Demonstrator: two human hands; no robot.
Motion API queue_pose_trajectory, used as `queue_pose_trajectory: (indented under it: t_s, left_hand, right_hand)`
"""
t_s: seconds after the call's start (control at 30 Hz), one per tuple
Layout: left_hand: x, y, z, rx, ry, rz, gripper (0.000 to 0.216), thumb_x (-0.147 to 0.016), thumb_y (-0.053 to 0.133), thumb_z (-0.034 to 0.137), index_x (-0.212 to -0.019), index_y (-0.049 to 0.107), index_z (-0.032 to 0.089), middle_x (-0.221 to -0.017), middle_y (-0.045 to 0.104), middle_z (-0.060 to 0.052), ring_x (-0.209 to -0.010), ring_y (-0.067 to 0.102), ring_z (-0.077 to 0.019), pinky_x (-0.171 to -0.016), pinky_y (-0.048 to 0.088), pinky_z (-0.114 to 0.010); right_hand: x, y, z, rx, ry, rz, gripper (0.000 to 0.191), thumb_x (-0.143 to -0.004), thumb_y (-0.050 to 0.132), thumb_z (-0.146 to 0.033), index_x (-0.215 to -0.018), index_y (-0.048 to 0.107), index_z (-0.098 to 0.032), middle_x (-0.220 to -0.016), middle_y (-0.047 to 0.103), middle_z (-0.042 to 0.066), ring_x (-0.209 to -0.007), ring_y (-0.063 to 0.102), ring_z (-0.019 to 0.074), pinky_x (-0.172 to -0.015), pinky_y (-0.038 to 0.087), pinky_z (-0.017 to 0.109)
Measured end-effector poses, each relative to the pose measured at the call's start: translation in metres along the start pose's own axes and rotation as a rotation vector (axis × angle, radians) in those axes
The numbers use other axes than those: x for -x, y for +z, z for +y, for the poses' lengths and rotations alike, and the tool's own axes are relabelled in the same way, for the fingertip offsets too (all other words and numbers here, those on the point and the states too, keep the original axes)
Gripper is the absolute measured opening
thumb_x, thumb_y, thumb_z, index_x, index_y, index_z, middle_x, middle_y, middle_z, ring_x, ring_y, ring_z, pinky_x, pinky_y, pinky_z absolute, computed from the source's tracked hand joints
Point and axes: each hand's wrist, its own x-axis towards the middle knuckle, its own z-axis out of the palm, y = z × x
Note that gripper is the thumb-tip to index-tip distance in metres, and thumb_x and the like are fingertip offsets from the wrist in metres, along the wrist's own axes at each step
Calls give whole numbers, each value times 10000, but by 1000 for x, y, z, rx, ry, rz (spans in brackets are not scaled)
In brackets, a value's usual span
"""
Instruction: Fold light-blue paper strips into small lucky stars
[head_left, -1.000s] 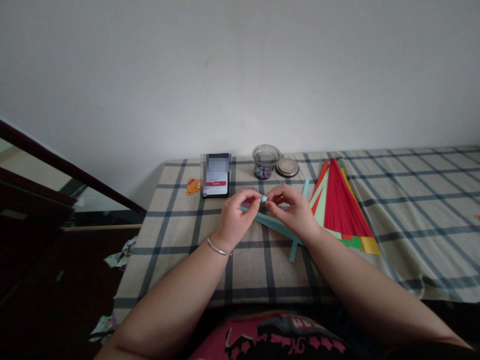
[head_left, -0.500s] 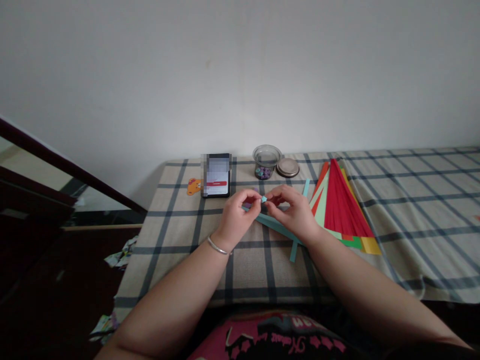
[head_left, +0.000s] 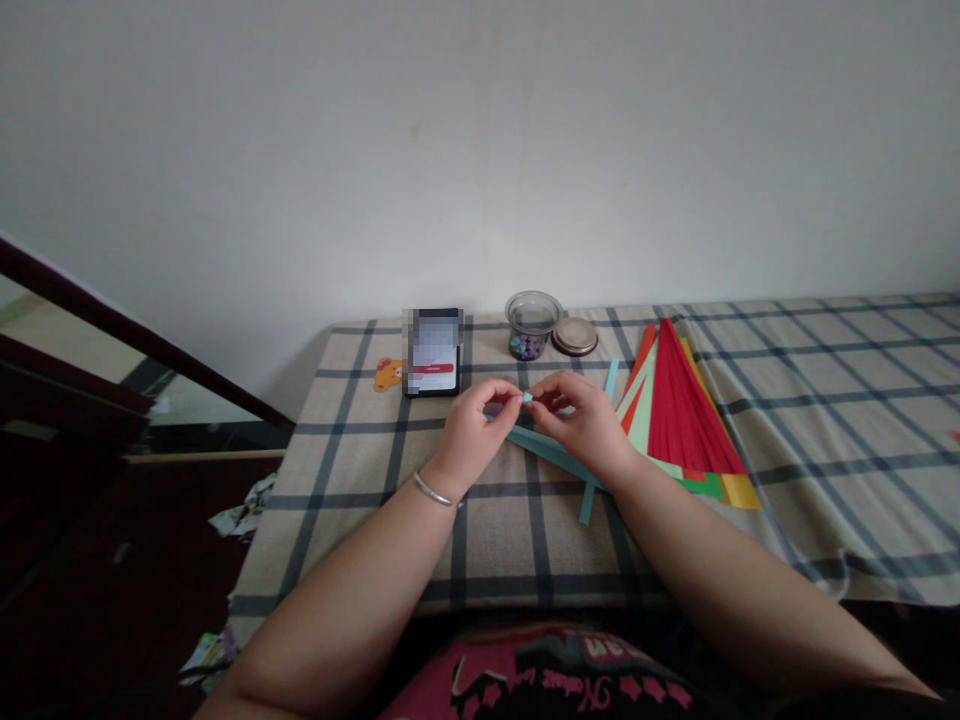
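1. Pink print (head_left: 654,688) on the dark shirt (head_left: 555,700) seems to include "man"; other words are unclear.
2. Blue strips (head_left: 551,452) lie under the right hand (head_left: 589,425), which could crease them if lowered.
3. Fingers of the left hand (head_left: 480,425) and right clamp a small paper piece (head_left: 528,397) above the tablecloth (head_left: 495,540); squeezing hard could crush it.
4. Phone (head_left: 436,350) writing is too small to read; the cup (head_left: 533,318) shows no label.

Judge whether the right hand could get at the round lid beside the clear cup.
Probably yes: the lid lies just beyond the right hand with nothing visible between, though that hand is pinching a small blue piece.
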Motion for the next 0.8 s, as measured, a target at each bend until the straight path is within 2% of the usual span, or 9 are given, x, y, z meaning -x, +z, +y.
queue_pose_trajectory:
  t_s: [0.13, 0.27, 0.43, 0.57, 0.63, 0.73, 0.8]
  left_hand:
    - [-1, -1, -3, -11, 12, 15, 109, -890, 516, 205, -923, 616, 174, -898, 685, -46, -837, 650, -147, -778, 528, -280]
    - [-4, -4, -9, -134, 23, 65, 194, -831, 470, 54, -939, 580, 171, -919, 651, -46, -858, 628, -147, -793, 515, -290]
    - [-9, -13, -14, -228, 67, -58, 290, -761, 476, -11, -977, 566, 161, -932, 615, -46, -840, 607, -140, -776, 507, -281]
    - [-13, -22, -13, -268, 76, -202, 177, -810, 541, 85, -959, 582, 172, -905, 617, -38, -808, 598, -147, -772, 505, -298]
    - [-13, -24, -10, -329, 87, -279, 134, -809, 624, 193, -940, 605, 173, -905, 603, -43, -822, 598, -168, -775, 506, -320]
    - [-10, -23, -4, -486, 67, -327, 264, -748, 730, 354, -909, 635, 167, -919, 593, -62, -873, 594, -221, -820, 495, -385]
    - [-8, -22, -2, -535, 62, -348, 307, -712, 763, 386, -898, 644, 172, -923, 589, -63, -892, 592, -234, -834, 490, -395]
  right_hand:
    - [-3, 1, 2, -34, 67, 32, 71, -782, 632, -252, -819, 626, -191, -772, 633, 24, -632, 602, 132, -603, 518, 275]
    - [-10, -2, 5, -121, 153, 101, 137, -779, 635, -321, -818, 621, -191, -733, 628, 17, -616, 574, 127, -549, 480, 248]
    - [-25, -10, 7, -181, 209, 157, 229, -759, 650, -407, -801, 612, -185, -648, 563, -14, -549, 503, 103, -493, 408, 226]
    - [-44, -17, 8, -135, 169, 201, 239, -756, 651, -416, -792, 614, -182, -597, 509, -37, -516, 443, 93, -500, 366, 237]
    - [-54, -19, 9, -118, 155, 205, 229, -762, 644, -406, -809, 615, -183, -584, 486, -40, -507, 423, 95, -481, 333, 236]
    - [-67, -21, 10, -49, 129, 222, 203, -783, 619, -382, -838, 613, -187, -573, 462, -42, -498, 410, 101, -476, 311, 240]
    - [-72, -21, 11, 56, 108, 218, 184, -789, 610, -370, -830, 623, -191, -567, 473, -36, -501, 417, 107, -488, 313, 246]
